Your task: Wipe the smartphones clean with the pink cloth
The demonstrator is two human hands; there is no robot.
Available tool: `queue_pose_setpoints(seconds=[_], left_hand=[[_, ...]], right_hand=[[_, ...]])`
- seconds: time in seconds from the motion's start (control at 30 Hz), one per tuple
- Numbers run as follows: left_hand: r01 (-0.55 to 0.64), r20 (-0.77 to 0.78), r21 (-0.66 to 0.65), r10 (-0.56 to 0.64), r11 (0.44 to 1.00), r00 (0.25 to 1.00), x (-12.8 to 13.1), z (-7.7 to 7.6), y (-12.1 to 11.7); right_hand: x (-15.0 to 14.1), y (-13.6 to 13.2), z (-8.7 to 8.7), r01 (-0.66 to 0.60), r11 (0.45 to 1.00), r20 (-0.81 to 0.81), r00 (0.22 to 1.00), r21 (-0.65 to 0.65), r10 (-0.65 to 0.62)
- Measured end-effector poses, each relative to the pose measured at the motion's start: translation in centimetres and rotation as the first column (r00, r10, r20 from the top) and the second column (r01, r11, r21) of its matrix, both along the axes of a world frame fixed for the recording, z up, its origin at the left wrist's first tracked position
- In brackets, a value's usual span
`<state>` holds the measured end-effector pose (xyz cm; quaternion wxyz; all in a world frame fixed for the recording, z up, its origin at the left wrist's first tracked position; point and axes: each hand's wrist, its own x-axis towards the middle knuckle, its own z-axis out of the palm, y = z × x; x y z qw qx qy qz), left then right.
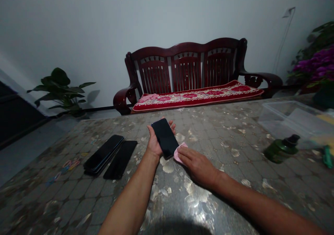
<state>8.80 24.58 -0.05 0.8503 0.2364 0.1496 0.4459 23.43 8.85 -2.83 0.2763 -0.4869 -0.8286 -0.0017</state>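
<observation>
My left hand holds a black phone screen up, fingers curled round its edges above the patterned table. My right hand rests palm down beside the phone's lower right corner, fingers pressed together on a small pink cloth that sticks out from under them and touches the phone. To the left, two more black phones lie flat side by side: a stacked-looking one and another.
A green bottle with a black cap lies on its side at right, near a clear plastic box. Coloured rubber bands lie at left. Beyond the table stands a wooden bench with a red cushion, with potted plants at both sides.
</observation>
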Motion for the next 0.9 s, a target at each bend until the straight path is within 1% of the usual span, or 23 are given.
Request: queue_pose_setpoints(seconds=[0.07, 0.13, 0.2, 0.23, 0.3, 0.37, 0.4, 0.47, 0.57, 0.63, 0.7, 0.73, 0.77, 0.8, 0.83, 0.87, 0.9], left_hand=[[-0.042, -0.001, -0.003, 0.042, 0.999, 0.999, -0.1, 0.1, 0.3], [-0.08, 0.017, -0.007, 0.08, 0.997, 0.997, -0.2, 0.2, 0.5], [-0.109, 0.045, -0.017, 0.11, 0.994, 0.993, -0.1, 0.3, 0.5], [-0.118, 0.061, -0.027, 0.12, 0.993, 0.991, 0.0, 0.3, 0.5], [-0.116, 0.096, -0.056, 0.121, 0.992, 0.988, 0.4, 0.5, 0.3], [-0.099, 0.125, -0.092, 0.11, 0.991, 0.986, 0.9, 0.5, -0.1], [-0.087, 0.133, -0.108, 0.101, 0.99, 0.986, 1.2, 0.5, -0.3], [-0.06, 0.147, -0.128, 0.079, 0.99, 0.986, 1.5, 0.3, -0.6], [0.001, 0.199, -0.112, 0.022, 0.994, 0.98, 1.5, -0.2, -0.7], [0.032, 0.24, -0.115, -0.003, 0.993, 0.971, 1.1, -0.6, -0.4], [0.037, 0.265, -0.119, -0.004, 0.992, 0.964, 0.6, -1.0, 0.2], [0.031, 0.277, -0.112, 0.001, 0.993, 0.961, 0.4, -1.2, 0.5], [0.026, 0.282, -0.104, 0.004, 0.994, 0.959, 0.2, -1.4, 0.8], [0.018, 0.286, -0.092, 0.009, 0.996, 0.958, 0.0, -1.5, 1.1], [0.013, 0.283, -0.085, 0.012, 0.996, 0.959, 0.0, -1.6, 1.3], [0.009, 0.274, -0.086, 0.015, 0.996, 0.961, 0.0, -1.6, 1.5], [0.004, 0.259, -0.092, 0.02, 0.996, 0.966, 0.2, -1.6, 1.5]], right_hand=[[0.6, -0.3, 0.9, 0.036, 0.993, -0.02, 0.999, -0.108, -0.038], [1.1, -0.4, 2.1, 0.057, 0.967, -0.059, 0.996, -0.247, -0.073], [1.6, -0.1, 3.1, 0.074, 0.94, -0.161, 0.978, -0.333, -0.134], [1.8, 0.3, 3.5, 0.101, 0.937, -0.238, 0.953, -0.333, -0.187], [1.8, 1.2, 3.9, 0.21, 0.94, -0.383, 0.872, -0.27, -0.305], [1.4, 2.0, 3.8, 0.297, 0.932, -0.456, 0.814, -0.207, -0.36], [1.1, 2.4, 3.6, 0.314, 0.926, -0.466, 0.801, -0.209, -0.377], [0.4, 2.8, 3.2, 0.301, 0.92, -0.466, 0.795, -0.25, -0.387], [0.4, 2.5, 2.7, 0.313, 0.906, -0.482, 0.771, -0.284, -0.417], [1.8, 1.6, 2.6, 0.38, 0.892, -0.494, 0.743, -0.244, -0.452], [4.3, 0.0, 2.8, 0.49, 0.864, -0.486, 0.73, -0.118, -0.48], [5.9, -1.1, 3.0, 0.554, 0.832, -0.476, 0.727, -0.021, -0.496], [7.5, -2.3, 3.2, 0.618, 0.781, -0.465, 0.719, 0.087, -0.517], [9.0, -3.6, 3.5, 0.679, 0.711, -0.458, 0.698, 0.182, -0.55], [10.4, -4.8, 3.7, 0.739, 0.624, -0.462, 0.66, 0.256, -0.592], [11.6, -5.9, 3.9, 0.794, 0.521, -0.483, 0.605, 0.312, -0.633], [12.4, -6.8, 3.9, 0.837, 0.432, -0.508, 0.547, 0.336, -0.665]])
